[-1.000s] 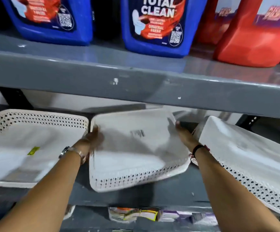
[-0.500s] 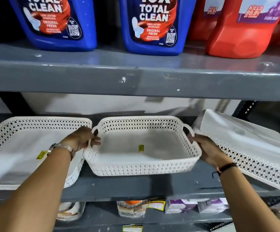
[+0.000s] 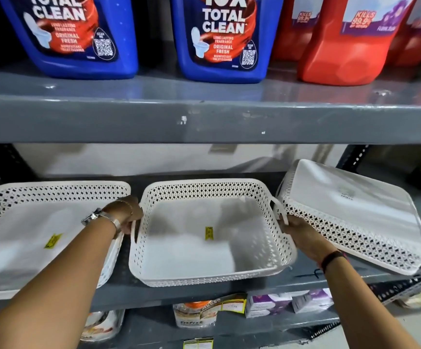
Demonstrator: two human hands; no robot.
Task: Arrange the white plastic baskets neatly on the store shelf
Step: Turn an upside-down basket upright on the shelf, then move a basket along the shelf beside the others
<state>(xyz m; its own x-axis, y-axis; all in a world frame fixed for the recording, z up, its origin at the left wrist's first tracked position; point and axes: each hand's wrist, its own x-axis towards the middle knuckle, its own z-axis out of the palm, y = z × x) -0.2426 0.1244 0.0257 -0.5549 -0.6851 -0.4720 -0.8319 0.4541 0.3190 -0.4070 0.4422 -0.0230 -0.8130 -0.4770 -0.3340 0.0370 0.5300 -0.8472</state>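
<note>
Gripping perforated square white basket [image 3: 212,248]

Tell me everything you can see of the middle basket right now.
The middle basket is white perforated plastic, squarish with rounded corners, upright and open side up, apparently resting on the grey shelf. It has a loop handle on each side; the left hand grips one, the right hand the other. Inside it is empty except for a small yellow sticker on the floor.
</note>
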